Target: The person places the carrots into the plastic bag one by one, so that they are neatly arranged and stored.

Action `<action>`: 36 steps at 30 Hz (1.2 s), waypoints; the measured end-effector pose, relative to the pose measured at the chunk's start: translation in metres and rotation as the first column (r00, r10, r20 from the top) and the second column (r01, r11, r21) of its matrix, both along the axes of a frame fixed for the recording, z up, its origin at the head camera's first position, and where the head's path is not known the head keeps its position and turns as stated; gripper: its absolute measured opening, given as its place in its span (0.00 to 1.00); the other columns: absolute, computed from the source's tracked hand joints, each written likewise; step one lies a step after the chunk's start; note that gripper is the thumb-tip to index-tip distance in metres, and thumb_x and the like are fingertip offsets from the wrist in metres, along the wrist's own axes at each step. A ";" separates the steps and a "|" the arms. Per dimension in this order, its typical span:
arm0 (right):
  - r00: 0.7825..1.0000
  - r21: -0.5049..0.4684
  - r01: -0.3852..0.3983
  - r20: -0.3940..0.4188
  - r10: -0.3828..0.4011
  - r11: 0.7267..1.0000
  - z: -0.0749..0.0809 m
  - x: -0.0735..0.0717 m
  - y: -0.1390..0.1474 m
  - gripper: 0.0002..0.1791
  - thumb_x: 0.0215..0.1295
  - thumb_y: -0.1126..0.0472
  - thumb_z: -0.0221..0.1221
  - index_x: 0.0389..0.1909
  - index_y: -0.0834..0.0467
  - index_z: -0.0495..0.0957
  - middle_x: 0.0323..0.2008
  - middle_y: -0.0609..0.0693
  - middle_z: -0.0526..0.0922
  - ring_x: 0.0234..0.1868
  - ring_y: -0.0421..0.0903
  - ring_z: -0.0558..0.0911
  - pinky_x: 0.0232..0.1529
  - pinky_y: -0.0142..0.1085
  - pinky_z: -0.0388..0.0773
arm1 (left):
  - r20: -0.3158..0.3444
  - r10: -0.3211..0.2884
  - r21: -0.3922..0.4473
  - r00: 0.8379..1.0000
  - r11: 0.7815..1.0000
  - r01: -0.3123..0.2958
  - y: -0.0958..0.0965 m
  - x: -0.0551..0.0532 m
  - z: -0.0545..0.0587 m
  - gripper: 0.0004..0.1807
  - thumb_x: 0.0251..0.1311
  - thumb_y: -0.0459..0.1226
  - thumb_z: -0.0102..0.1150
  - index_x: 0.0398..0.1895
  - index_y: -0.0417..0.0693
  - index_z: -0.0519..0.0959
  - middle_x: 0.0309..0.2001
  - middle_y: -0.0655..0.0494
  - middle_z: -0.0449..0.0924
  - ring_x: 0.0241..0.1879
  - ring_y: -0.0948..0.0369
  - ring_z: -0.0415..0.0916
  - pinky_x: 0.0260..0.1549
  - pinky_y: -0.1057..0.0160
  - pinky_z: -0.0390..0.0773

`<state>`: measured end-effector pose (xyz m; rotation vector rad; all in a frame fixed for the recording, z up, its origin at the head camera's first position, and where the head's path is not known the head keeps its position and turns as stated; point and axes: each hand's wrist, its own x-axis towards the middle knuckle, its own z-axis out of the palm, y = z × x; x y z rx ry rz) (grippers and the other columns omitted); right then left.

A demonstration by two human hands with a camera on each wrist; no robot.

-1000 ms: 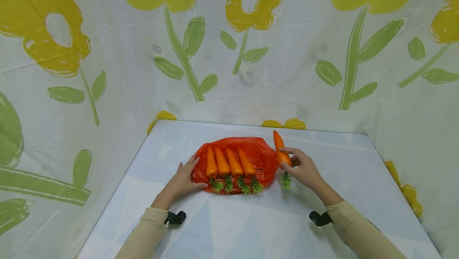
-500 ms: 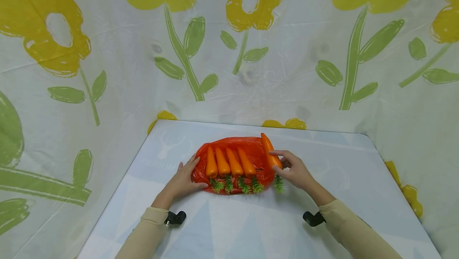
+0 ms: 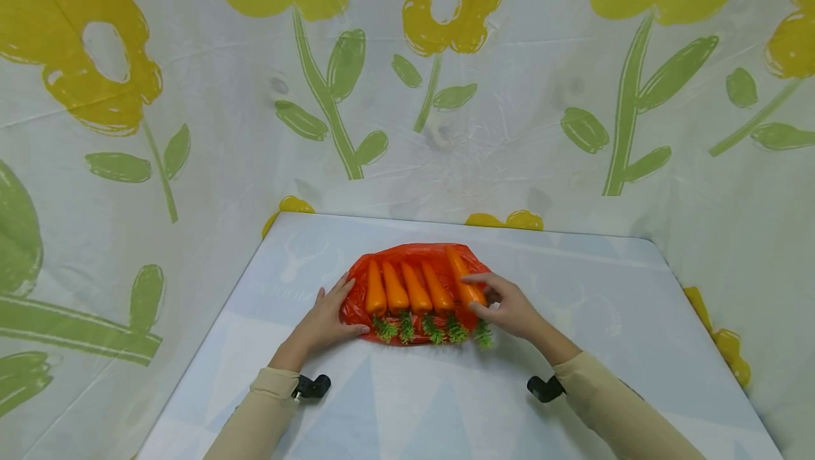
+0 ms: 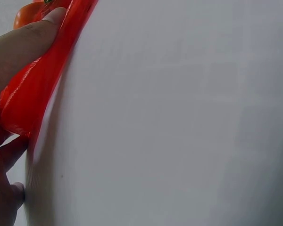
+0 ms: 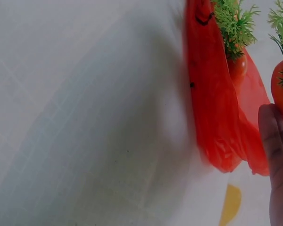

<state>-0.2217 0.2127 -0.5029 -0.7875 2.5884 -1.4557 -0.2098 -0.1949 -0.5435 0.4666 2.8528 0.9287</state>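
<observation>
Several orange carrots (image 3: 414, 290) with green leafy tops lie side by side on a crumpled red plastic bag (image 3: 385, 255). My right hand (image 3: 509, 310) pinches another carrot (image 3: 463, 279) between thumb and fingers, over the bag's right side. Its leaves hang past the bag's near edge. In the right wrist view, this carrot (image 5: 281, 89) meets the fingertips, apart from the carrots in the bag. My left hand (image 3: 323, 322) rests spread along the bag's left end. The left wrist view shows its thumb (image 4: 28, 47) lying on the red plastic and other fingers low beside it.
The bag lies on a pale table (image 3: 433, 403) with blue triangle prints. Behind the table and at both sides hangs a white curtain (image 3: 509, 163) with yellow flowers. Each wrist wears a small black camera, such as the right one (image 3: 545, 389).
My right hand has moved left with its carrot, from beside the bag's right edge to over the bag, next to the row of carrots. My left hand has stayed in place.
</observation>
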 end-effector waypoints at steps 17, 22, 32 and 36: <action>0.998 0.225 0.059 0.009 -0.063 0.972 -0.001 -0.010 -0.017 0.24 0.66 0.54 0.66 0.64 0.48 0.79 0.50 0.48 0.80 0.35 0.44 0.76 0.35 0.36 0.78 | -0.004 0.000 -0.003 1.000 1.000 0.000 0.000 0.000 -0.001 0.60 0.51 0.58 0.76 0.80 0.39 0.56 0.81 0.44 0.46 0.77 0.44 0.53 0.75 0.37 0.36; 0.998 0.288 0.061 0.002 -0.065 0.956 -0.001 -0.012 -0.021 0.25 0.67 0.54 0.65 0.64 0.50 0.79 0.55 0.49 0.81 0.34 0.44 0.73 0.33 0.36 0.72 | 0.001 0.005 -0.003 1.000 1.000 -0.005 0.001 0.001 0.000 0.60 0.51 0.57 0.76 0.80 0.39 0.56 0.81 0.44 0.47 0.77 0.44 0.53 0.75 0.37 0.36; 0.995 0.351 0.070 0.042 -0.091 0.934 -0.001 -0.013 -0.027 0.25 0.68 0.54 0.64 0.66 0.49 0.77 0.62 0.51 0.79 0.48 0.49 0.77 0.49 0.46 0.79 | 0.017 0.013 0.000 1.000 1.000 -0.013 0.000 0.001 -0.001 0.59 0.51 0.57 0.76 0.79 0.40 0.57 0.81 0.44 0.47 0.77 0.43 0.52 0.76 0.38 0.36; 0.996 0.347 0.062 0.033 -0.079 0.936 -0.001 -0.013 -0.027 0.25 0.69 0.54 0.64 0.66 0.50 0.78 0.62 0.55 0.77 0.50 0.52 0.77 0.54 0.51 0.78 | 0.016 0.013 0.004 1.000 1.000 -0.013 0.000 0.001 -0.002 0.59 0.51 0.57 0.76 0.80 0.41 0.56 0.81 0.45 0.47 0.77 0.44 0.52 0.76 0.38 0.36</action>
